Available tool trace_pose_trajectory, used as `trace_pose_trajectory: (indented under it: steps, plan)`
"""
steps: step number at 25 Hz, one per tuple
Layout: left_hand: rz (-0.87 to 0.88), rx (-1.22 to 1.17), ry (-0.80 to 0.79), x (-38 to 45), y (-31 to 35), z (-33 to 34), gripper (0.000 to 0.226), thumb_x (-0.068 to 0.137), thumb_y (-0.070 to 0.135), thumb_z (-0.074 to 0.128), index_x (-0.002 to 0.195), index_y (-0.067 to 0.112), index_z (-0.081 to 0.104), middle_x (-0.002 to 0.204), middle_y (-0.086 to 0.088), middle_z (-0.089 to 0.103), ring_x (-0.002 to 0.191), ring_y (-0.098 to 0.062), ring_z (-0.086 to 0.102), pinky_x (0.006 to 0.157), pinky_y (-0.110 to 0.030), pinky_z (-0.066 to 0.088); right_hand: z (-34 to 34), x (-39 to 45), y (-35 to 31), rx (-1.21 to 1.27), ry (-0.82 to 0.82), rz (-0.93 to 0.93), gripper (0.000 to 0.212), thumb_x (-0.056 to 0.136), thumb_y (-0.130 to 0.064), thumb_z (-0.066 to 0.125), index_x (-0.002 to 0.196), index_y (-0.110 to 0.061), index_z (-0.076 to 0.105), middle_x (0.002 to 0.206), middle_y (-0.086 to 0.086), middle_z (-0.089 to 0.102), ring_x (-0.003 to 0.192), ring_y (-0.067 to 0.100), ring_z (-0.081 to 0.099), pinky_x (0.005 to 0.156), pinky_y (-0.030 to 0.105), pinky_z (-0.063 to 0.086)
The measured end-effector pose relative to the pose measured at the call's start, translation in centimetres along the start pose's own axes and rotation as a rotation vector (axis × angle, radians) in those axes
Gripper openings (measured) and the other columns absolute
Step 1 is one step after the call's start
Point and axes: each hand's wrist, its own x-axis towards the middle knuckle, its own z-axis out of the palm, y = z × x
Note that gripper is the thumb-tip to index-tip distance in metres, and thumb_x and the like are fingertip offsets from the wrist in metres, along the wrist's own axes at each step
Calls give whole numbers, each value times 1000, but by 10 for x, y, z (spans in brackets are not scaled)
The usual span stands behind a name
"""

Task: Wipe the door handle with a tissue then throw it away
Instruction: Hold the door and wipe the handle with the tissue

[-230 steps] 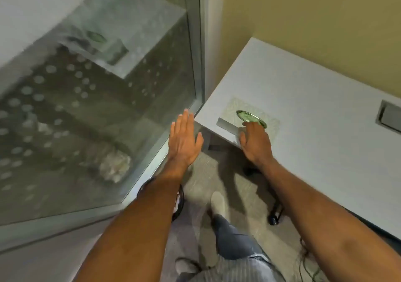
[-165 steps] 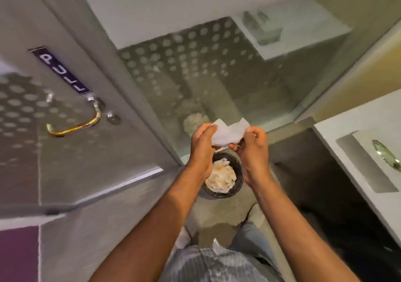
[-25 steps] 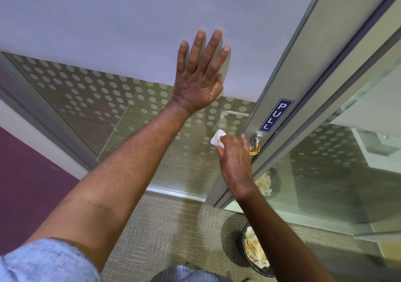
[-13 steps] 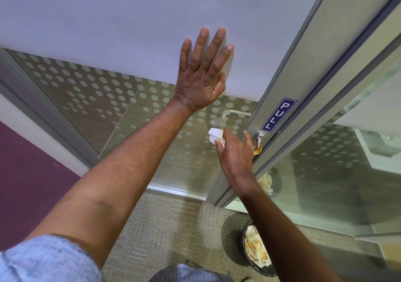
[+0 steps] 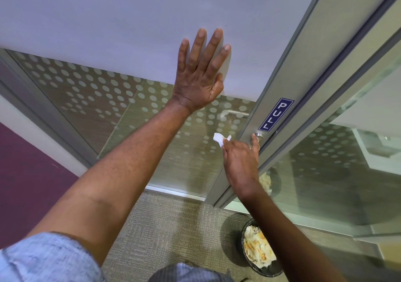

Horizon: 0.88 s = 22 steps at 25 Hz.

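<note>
My right hand (image 5: 239, 161) grips a white tissue (image 5: 219, 139) around the door handle (image 5: 258, 136), just below the blue PULL sign (image 5: 275, 114). Most of the handle is hidden under my fingers; only its round metal base shows. A corner of the tissue sticks out to the left of my fingers. My left hand (image 5: 200, 75) lies flat with fingers spread on the frosted band of the glass door (image 5: 108, 32), above and left of the handle.
A black mesh waste bin (image 5: 258, 249) holding crumpled paper stands on the carpet at the lower right, below my right forearm. A second handle (image 5: 234, 114) shows through the dotted glass. A glass wall panel (image 5: 325, 173) runs to the right of the door frame.
My right hand has slid slightly along the handle with the tissue, and the golden part of the handle is now covered. My left hand stays pressed on the door.
</note>
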Motion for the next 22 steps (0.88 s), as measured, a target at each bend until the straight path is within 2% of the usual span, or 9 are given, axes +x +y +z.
trace_pose_trajectory:
  steps: [2,5,10,12,14,15,17,19,22]
  plan:
    - [-3,-6,-3,-1,0,0,74,94,31,55,159,17,22,166,-13,17,162,-29,-10,130,-54,-7,0,12,-16,-94,-97,31,32,102,-26,59,133,-17,60,86,-2,70,88,21,68,127,55,12]
    - [10,-2,-2,0,0,-2,73,94,30,55,159,17,24,165,-14,20,156,-42,14,130,-55,-6,2,26,-31,-159,-230,57,48,100,-23,61,144,-11,47,92,0,67,93,23,65,127,52,13]
    - [21,-9,-14,0,0,-4,73,94,31,56,158,16,24,165,-15,19,153,-44,17,130,-55,-6,7,5,-18,-39,-119,-15,69,95,-9,64,156,-14,31,107,2,66,102,23,63,125,51,22]
    - [19,-12,-15,0,1,-5,73,94,31,55,158,17,24,165,-14,18,160,-38,7,130,-55,-6,7,-10,-3,-9,-54,-79,69,92,-2,60,155,-17,37,123,3,68,113,23,64,127,52,17]
    - [13,-16,-17,1,0,-5,73,94,32,55,158,17,23,165,-14,18,162,-28,-13,130,-55,-7,7,-16,14,-9,-20,-118,64,90,1,57,150,-19,47,131,3,69,118,23,65,128,51,8]
    - [10,-16,-16,1,0,-5,74,94,32,56,159,17,22,165,-14,18,161,-26,-18,130,-55,-7,7,-15,19,-13,-6,-128,58,91,-2,60,146,-19,53,128,3,71,115,23,67,128,51,8]
    - [5,-21,-12,0,-1,-4,78,94,32,56,161,17,17,165,-14,17,162,-29,-13,130,-55,-7,6,-12,20,-6,24,-124,39,97,-20,65,136,-21,62,120,1,74,107,21,71,128,51,13]
    - [6,-20,-9,1,0,-4,78,94,31,55,161,17,18,166,-14,17,162,-30,-12,130,-55,-6,7,-7,9,15,42,-90,36,103,-40,56,132,-21,65,112,-1,75,99,19,72,125,52,23]
    - [5,-30,-10,0,0,-4,72,95,31,54,158,17,23,170,-10,13,160,-26,-19,130,-57,-2,10,5,-9,76,38,-29,35,105,-40,52,130,-20,66,101,0,77,91,17,73,126,49,24]
